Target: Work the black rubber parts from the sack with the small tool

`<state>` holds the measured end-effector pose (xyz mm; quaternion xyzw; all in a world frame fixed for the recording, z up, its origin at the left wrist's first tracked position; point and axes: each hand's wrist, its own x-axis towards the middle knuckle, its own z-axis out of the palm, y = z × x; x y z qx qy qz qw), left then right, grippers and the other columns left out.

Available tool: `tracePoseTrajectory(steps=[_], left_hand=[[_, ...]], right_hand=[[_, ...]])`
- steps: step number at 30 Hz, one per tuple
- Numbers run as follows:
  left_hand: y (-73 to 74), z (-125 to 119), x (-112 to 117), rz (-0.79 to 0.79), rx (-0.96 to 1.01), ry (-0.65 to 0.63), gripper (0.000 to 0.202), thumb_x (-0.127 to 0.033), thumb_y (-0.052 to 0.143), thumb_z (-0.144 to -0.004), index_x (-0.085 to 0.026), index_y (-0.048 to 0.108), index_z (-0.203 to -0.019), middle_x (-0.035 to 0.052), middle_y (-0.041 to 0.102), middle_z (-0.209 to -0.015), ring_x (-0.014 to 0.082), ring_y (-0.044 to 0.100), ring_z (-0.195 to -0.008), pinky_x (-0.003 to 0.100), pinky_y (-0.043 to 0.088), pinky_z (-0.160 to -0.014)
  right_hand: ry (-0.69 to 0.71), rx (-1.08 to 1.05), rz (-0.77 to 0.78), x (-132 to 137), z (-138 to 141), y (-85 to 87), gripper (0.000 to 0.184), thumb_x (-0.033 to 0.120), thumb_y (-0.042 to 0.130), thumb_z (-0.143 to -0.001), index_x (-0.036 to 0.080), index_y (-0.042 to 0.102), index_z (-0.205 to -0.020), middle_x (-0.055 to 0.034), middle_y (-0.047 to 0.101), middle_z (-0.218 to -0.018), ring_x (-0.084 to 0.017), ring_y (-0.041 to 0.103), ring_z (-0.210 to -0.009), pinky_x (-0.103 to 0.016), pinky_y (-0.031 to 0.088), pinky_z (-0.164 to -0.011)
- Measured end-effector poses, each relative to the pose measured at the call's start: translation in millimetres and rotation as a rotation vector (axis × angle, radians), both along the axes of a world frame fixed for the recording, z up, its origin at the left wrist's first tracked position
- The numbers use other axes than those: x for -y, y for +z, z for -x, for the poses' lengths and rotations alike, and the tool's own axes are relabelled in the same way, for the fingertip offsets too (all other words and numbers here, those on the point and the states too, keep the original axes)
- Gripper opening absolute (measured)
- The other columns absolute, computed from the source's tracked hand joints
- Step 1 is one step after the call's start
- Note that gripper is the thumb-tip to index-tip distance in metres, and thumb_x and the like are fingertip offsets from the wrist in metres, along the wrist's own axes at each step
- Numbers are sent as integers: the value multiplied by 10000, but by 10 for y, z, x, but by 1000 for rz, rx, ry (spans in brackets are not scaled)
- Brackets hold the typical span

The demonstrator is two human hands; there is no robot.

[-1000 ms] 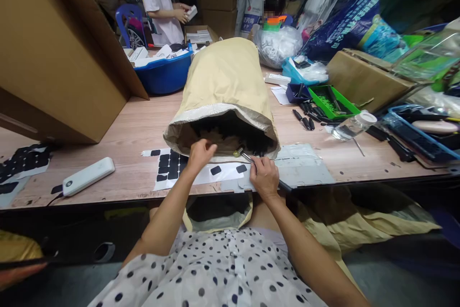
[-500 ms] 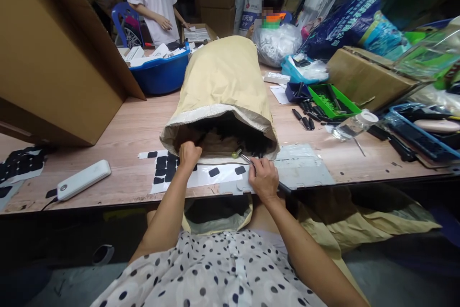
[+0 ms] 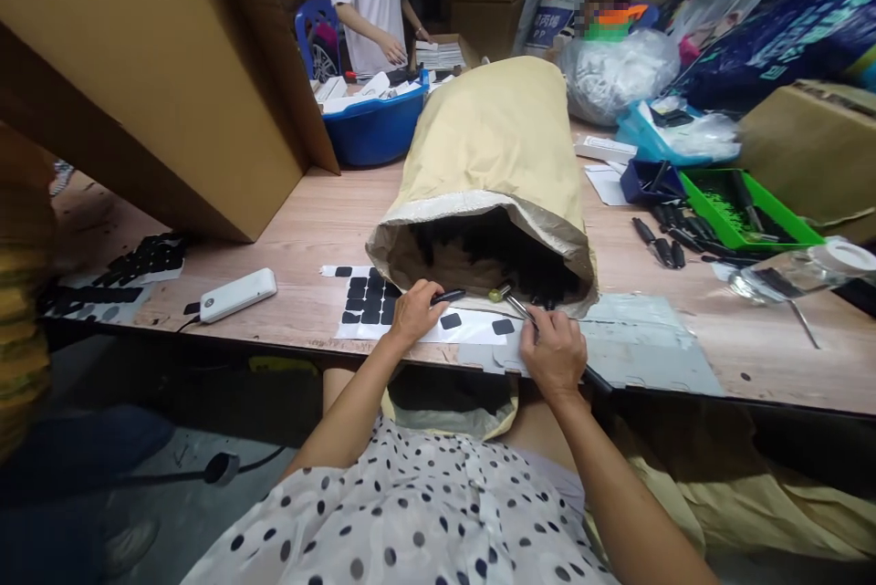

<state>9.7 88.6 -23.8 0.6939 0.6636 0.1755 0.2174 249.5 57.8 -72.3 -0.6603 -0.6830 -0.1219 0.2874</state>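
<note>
In front of the big tan sack [image 3: 496, 129], the hammer [image 3: 518, 305] could bump the left hand [image 3: 416, 316] if the right hand [image 3: 556, 348] swings crooked, and a loose pinch could drop the black stick [image 3: 450, 296]. The right fingers curl round the hammer's handle. The left fingers pinch the stick; its free end pokes out by the sack's lip.

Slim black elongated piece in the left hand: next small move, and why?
Probably ease the slim black elongated piece rightward to the metal-shafted tool with a yellowish head. The left hand holds the piece and the right hand the tool; tip and head nearly line up before the tan sack's open mouth, with a small gap between.
</note>
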Motion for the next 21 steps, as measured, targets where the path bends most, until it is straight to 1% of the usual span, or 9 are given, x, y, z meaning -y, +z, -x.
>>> tracePoseTrajectory(steps=[5,9,12,16,21], left_hand=[[10,-67,1,-1,-20,40,182,-327,671,-869,-266,698,-1039,10,670,-1026,178,661,-902,272,497,-800],[-31,-76,-1,-46,-5,46,152,-345,683,-865,-275,723,-995,4,679,-992,171,655,-875,267,479,-788],[-81,-62,18,-89,35,-16,151,-330,682,-867,-268,733,-994,7,688,-966,173,652,-865,286,463,-826],[-137,-58,49,-125,38,-114,158,-338,682,-863,-255,740,-983,19,695,-939,201,643,-903,335,428,-887],[-161,-52,41,-105,34,-154,162,-320,686,-849,-254,739,-987,20,693,-946,210,632,-946,347,401,-890]], right_hand=[[-4,5,-10,-1,1,13,237,227,511,-893,224,713,-1018,-68,559,-857,-225,461,-827,-323,306,-700],[-12,18,20,1,24,40,244,228,516,-892,226,707,-1044,-70,562,-872,-227,461,-838,-326,320,-712],[-15,12,57,6,46,61,256,219,511,-899,224,707,-1063,-76,564,-888,-230,461,-854,-327,324,-714],[-18,-8,83,19,65,71,266,213,501,-906,228,708,-1072,-82,561,-907,-233,451,-862,-331,329,-720],[-16,-15,93,-4,49,77,251,262,512,-931,231,705,-1088,-78,574,-911,-232,462,-864,-323,328,-713]])
